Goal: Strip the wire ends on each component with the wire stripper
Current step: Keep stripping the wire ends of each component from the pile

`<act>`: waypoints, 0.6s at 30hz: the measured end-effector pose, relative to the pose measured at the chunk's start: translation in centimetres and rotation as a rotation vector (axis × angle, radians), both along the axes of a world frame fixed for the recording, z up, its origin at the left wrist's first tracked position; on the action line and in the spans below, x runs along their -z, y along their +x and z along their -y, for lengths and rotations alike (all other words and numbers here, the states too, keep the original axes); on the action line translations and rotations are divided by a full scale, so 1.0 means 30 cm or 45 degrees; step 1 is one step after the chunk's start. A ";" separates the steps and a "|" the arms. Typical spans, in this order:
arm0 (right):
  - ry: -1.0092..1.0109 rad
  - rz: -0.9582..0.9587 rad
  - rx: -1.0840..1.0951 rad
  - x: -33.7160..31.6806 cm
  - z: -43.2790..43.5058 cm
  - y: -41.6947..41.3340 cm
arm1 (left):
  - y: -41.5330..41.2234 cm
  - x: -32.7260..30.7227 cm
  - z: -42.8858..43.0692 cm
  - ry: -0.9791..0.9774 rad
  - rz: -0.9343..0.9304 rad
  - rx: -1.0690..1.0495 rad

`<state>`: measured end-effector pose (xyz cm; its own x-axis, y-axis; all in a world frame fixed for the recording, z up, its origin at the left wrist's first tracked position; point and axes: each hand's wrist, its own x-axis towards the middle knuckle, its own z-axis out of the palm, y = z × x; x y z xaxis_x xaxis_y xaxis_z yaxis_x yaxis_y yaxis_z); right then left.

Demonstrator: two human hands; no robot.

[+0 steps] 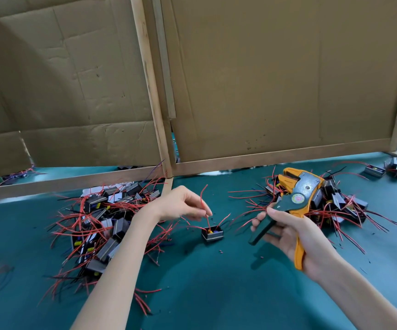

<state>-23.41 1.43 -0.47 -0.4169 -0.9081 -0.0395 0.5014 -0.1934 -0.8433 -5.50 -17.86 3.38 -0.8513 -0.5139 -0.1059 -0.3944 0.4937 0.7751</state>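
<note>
Down on the teal table cover (216, 294), between the two hands, a small black box-shaped component (213, 235) stands alone with thin red wires sprouting from its top. The left hand (180, 203) hangs just above it, thumb and fingertips pinching one upright red wire (201, 198) whose free end curls up past the fingers. The right hand (295, 234) grips an orange and dark green wire stripper (297, 198), fingers curled round the dark handle and the orange handle lying against the palm. The handles are spread, and the tool's head points up, apart from the pinched wire. A tangled heap of similar black components with red leads (102, 222) lies by the left forearm, and a second heap (330, 201) lies behind the stripper. Brown cardboard panels (276, 79) in a pale wooden frame (264, 156) stand behind.
</note>
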 end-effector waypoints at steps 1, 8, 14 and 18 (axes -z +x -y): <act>-0.001 0.005 0.002 0.001 0.000 0.000 | 0.012 -0.007 0.007 -0.022 0.026 -0.008; 0.007 0.010 0.000 0.008 0.002 0.003 | 0.031 -0.056 0.029 -0.521 0.197 -0.390; 0.036 0.020 -0.009 0.004 -0.003 0.000 | -0.089 -0.064 -0.137 -0.823 -0.783 -0.544; 0.049 0.013 -0.027 0.001 -0.004 0.009 | -0.131 0.010 -0.161 -0.588 -0.077 -0.179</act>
<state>-23.13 1.55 -0.51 -0.3971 -0.9144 -0.0788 0.5136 -0.1503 -0.8448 -9.43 -13.02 3.08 -0.7678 -0.6060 0.2079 -0.4429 0.7366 0.5112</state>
